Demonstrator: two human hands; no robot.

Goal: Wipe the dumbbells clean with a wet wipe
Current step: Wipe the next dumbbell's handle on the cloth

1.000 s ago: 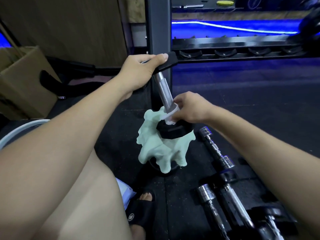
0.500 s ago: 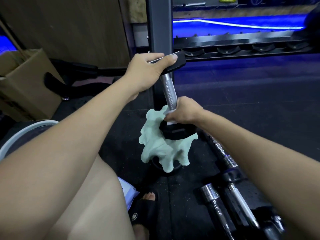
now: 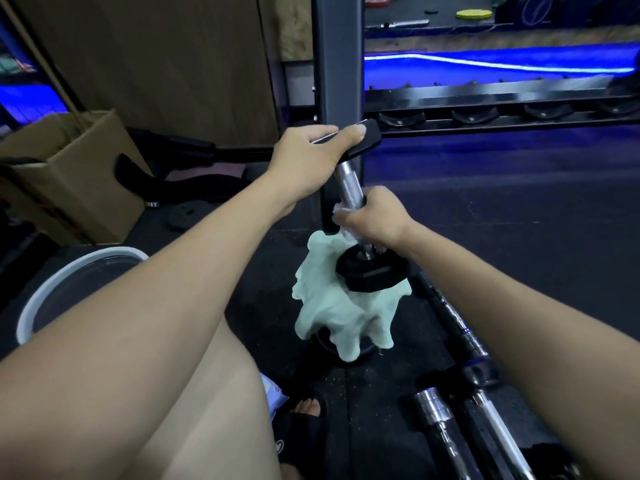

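A: Where's the dumbbell (image 3: pixel 349 183) right now?

B: Standing nearly upright on its lower head, leaning a little toward 11 o'clock. My left hand (image 3: pixel 311 157) is wrapped around the top head, thumb laid flat across its black edge. The lower head (image 3: pixel 372 273) sits on a pale green cloth (image 3: pixel 332 306) that is draped over something dark and round on the floor (image 3: pixel 519 220).

A: And your right hand?

B: My right hand (image 3: pixel 372 220) is closed around the lower part of the chrome handle, just above the bottom head. The wipe (image 3: pixel 341 216) is pinched between my fingers and the bar; only a white scrap of it pokes out at 9 o'clock of the fist.

A: So both hands are gripping?

B: Yes, neither is spread. Left clamps the top head, right squeezes the wipe against the handle.

A: Anything else near you?

B: At 5 o'clock from the dumbbell, several chrome bars (image 3: pixel 450 327) lie on the floor beside my right forearm. At 9 o'clock there is a white-rimmed bucket (image 3: pixel 69 275), and beyond it at 10 o'clock a cardboard box (image 3: pixel 76 174). A rack (image 3: pixel 485 98) runs across at 1 o'clock behind the dumbbell. My foot in a black sandal (image 3: pixel 301 434) is at 6 o'clock, with a pale blue packet (image 3: pixel 273 396) just beside it.
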